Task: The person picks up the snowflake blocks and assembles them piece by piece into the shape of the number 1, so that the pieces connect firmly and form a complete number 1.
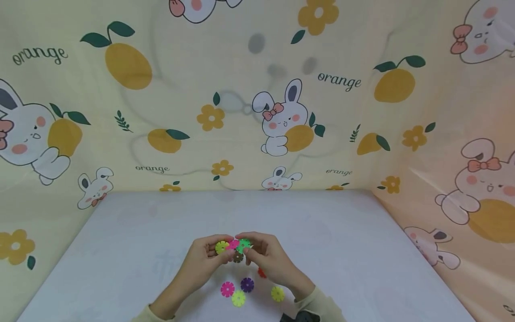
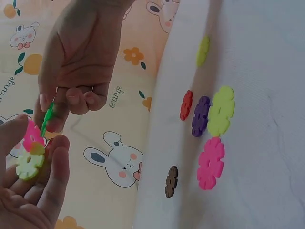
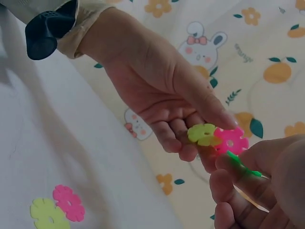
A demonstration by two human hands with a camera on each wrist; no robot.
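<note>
My left hand [image 1: 201, 264] holds a yellow flower-shaped plastic disc [image 1: 221, 247] joined to a pink notched disc [image 1: 234, 244]; its thumb lies over the pink one [image 2: 32, 137] in the left wrist view. My right hand [image 1: 271, 259] pinches a green notched disc [image 1: 243, 245] between thumb and fingers. In the right wrist view the green disc [image 3: 242, 163] is edge-on against the pink disc [image 3: 230, 142]. Whether their slots are engaged I cannot tell. Both hands are raised over the white table. A brown disc [image 2: 171, 182] lies on the tabletop below them.
Loose on the white table [image 1: 342, 250] near me lie a pink disc [image 1: 227, 289], a purple disc [image 1: 247, 285], a yellow disc [image 1: 238, 298], another yellow disc [image 1: 277, 294] and a partly hidden red disc [image 1: 262, 273]. A patterned cloth [image 1: 233, 62] surrounds the table's back and sides.
</note>
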